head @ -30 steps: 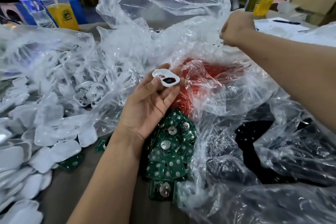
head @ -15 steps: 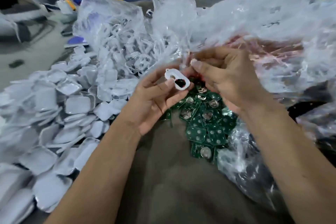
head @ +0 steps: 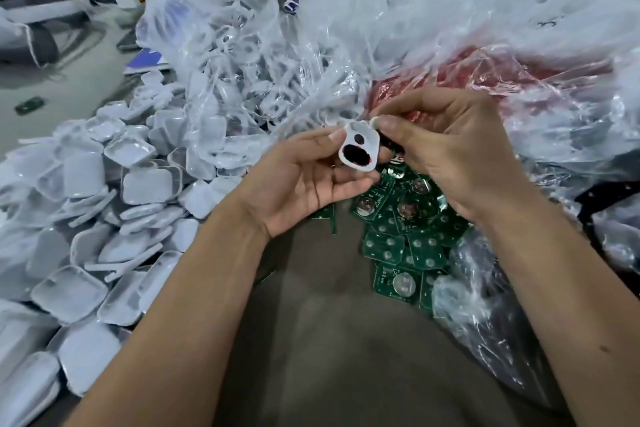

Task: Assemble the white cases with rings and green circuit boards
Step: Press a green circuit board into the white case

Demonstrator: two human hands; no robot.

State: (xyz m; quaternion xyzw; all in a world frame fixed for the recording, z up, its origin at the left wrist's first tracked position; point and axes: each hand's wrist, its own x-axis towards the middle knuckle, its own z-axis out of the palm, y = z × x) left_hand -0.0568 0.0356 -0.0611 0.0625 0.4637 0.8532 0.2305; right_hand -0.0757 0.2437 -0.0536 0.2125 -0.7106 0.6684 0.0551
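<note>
The left hand [head: 304,180] gripped a small white plastic case [head: 360,149]; the right hand [head: 450,152] pinched a small white ring [head: 374,122] at its far edge; the green circuit boards [head: 398,236] lay unfitted nearby.

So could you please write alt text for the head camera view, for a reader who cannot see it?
A person's left hand holds a white case while the right hand pinches a small white piece at its top edge. Green circuit boards lie below; loose white case shells are piled to the left.
</note>
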